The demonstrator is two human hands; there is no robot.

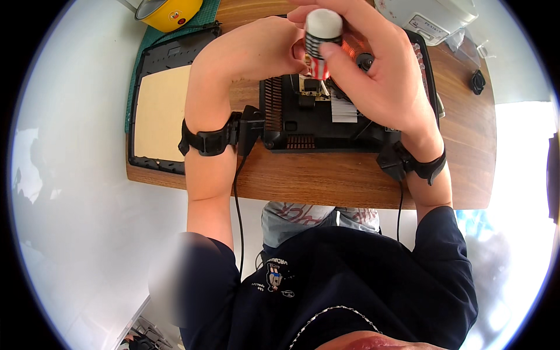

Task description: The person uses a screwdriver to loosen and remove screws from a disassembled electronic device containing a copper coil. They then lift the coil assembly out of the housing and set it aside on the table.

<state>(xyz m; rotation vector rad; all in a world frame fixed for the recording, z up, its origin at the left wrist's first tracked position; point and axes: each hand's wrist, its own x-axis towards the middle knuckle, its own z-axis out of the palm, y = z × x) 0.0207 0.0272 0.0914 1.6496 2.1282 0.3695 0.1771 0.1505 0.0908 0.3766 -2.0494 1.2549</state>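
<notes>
My right hand (385, 70) is closed around the thick handle of what looks like a screwdriver (324, 26), with a pale rounded end cap, a black ribbed grip and red and white stripes below. It stands nearly upright, and its lower end is hidden. Beside the handle, my left hand (286, 44) is bent at the wrist, its fingers mostly hidden. Both hands are above an opened black appliance housing (338, 140), like an induction cooker base. Inside it are a copper coil (353, 46), a silvery finned heat sink (343, 109) and a circuit board (315, 87).
A black frame (133, 128) with a beige panel (163, 114) lies left, partly on a green mat (135, 81). A yellow pot (169, 14) stands far left and a white appliance (431, 20) far right. A small black object (478, 82) lies on the wooden table (466, 151). Cables hang from both wrist straps.
</notes>
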